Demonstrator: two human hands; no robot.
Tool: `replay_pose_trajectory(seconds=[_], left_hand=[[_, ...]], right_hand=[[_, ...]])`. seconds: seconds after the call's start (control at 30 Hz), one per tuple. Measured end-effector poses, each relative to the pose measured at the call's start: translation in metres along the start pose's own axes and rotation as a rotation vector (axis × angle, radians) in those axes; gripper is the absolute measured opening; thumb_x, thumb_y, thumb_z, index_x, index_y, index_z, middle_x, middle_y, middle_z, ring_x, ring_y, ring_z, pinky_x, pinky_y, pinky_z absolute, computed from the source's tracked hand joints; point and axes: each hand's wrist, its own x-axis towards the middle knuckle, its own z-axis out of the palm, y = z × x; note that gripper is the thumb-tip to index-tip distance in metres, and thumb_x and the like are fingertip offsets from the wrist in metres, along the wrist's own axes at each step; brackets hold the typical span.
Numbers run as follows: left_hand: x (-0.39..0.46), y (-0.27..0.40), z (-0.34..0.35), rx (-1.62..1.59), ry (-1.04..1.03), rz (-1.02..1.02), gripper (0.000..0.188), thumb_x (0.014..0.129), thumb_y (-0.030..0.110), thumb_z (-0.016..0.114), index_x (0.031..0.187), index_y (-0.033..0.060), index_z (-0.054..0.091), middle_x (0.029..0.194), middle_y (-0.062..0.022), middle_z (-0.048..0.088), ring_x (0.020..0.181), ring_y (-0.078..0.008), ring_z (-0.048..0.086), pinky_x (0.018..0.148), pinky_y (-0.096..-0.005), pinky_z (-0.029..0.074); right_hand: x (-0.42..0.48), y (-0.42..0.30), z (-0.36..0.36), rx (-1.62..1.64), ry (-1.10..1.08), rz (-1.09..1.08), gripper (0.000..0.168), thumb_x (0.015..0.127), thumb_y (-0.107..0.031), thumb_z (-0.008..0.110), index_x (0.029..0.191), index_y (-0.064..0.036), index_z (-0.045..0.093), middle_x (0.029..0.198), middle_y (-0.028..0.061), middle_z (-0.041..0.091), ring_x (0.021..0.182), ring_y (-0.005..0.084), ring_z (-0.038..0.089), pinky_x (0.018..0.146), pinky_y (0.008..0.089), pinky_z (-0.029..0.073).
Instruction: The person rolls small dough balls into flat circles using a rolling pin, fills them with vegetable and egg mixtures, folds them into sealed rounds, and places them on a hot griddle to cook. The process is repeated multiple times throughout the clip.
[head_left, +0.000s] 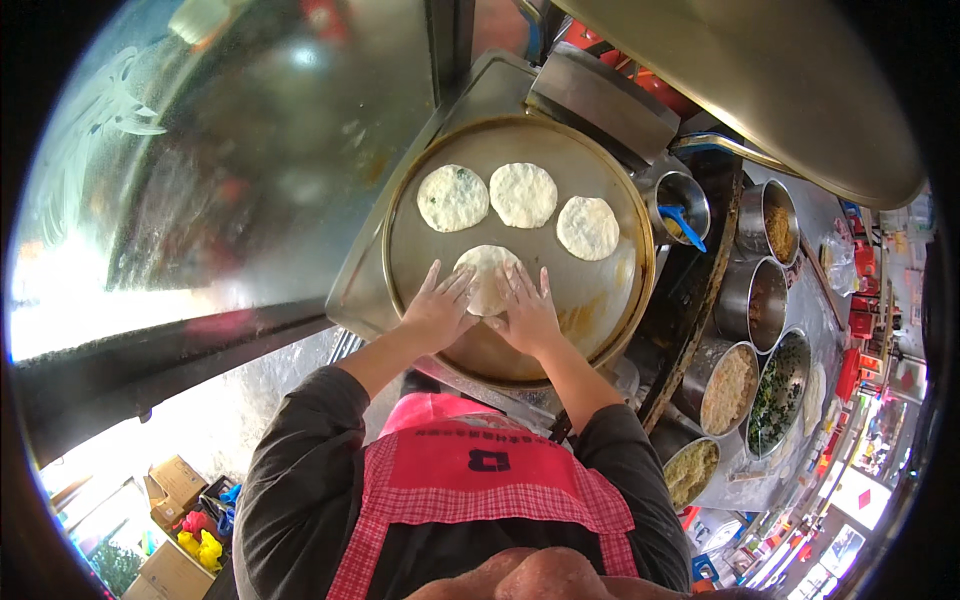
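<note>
A round of filled dough (486, 279) lies on a large round griddle (442, 341) with a raised rim. My left hand (441, 309) rests flat on its left side with the fingers spread. From the right, my right hand (525, 309) presses the same dough, fingers also apart. Both hands carry white flour or dough, and they cover the dough's side edges. Three flattened dough rounds lie farther back: one on the left (452, 198) with green showing through, one in the middle (523, 195), and a slightly smaller one on the right (588, 229).
A steel pot (694, 199) with a blue-handled utensil stands right of the griddle. Beyond it are containers of shredded filling (729, 390) and chopped greens (772, 397). A large metal lid (780, 90) overhangs the upper right. A metal panel (285, 165) borders the left.
</note>
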Motion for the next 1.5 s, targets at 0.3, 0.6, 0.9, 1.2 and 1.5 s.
replay_pose_trajectory(seconds=[0.3,0.6,0.9,1.2,1.5], left_hand=[[0.029,-0.028,-0.013,-0.113,-0.003,-0.216,0.065,0.097,0.042,0.045,0.147,0.0027,0.033,0.157,-0.0106,0.024,0.146,-0.0242,0.022,0.120,-0.0506,0.007],[0.089,-0.064,-0.014,0.008,-0.016,-0.213,0.079,0.094,0.052,0.048,0.148,-0.0026,0.028,0.158,-0.0167,0.017,0.148,-0.0274,0.014,0.121,-0.0405,0.011],[0.123,-0.064,-0.026,0.030,-0.185,-0.077,0.069,0.099,0.049,0.039,0.150,0.0041,0.027,0.160,-0.0112,0.014,0.148,-0.0275,0.010,0.121,-0.0408,0.009],[0.082,-0.015,0.008,0.025,-0.115,0.390,0.078,0.094,0.047,0.048,0.151,0.0028,0.020,0.160,-0.0110,0.017,0.148,-0.0246,0.015,0.121,-0.0408,0.008],[0.127,-0.008,-0.001,-0.038,-0.017,0.188,0.079,0.094,0.048,0.047,0.151,0.0018,0.019,0.159,-0.0141,0.017,0.148,-0.0271,0.012,0.121,-0.0403,0.008]], right_hand=[[0.013,0.021,-0.022,-0.010,0.042,0.045,0.080,0.089,-0.050,0.054,0.150,-0.005,0.027,0.157,0.0138,0.024,0.145,0.0290,0.023,0.115,0.0616,0.010],[0.105,0.068,-0.022,-0.045,0.083,0.201,0.076,0.093,-0.054,0.048,0.150,-0.009,0.028,0.157,0.0117,0.025,0.146,0.0270,0.022,0.118,0.0563,0.005],[0.109,0.107,-0.032,-0.030,0.190,0.302,0.071,0.094,-0.050,0.048,0.150,-0.009,0.030,0.157,0.0115,0.024,0.146,0.0267,0.021,0.118,0.0540,0.006],[0.037,0.127,-0.007,-0.137,0.141,0.329,0.078,0.093,-0.051,0.050,0.151,-0.006,0.023,0.157,0.0153,0.024,0.146,0.0301,0.019,0.118,0.0510,0.011],[0.042,0.120,-0.024,-0.030,0.199,0.485,0.075,0.095,-0.051,0.046,0.150,-0.004,0.026,0.157,0.0154,0.023,0.146,0.0306,0.018,0.118,0.0528,0.009]])
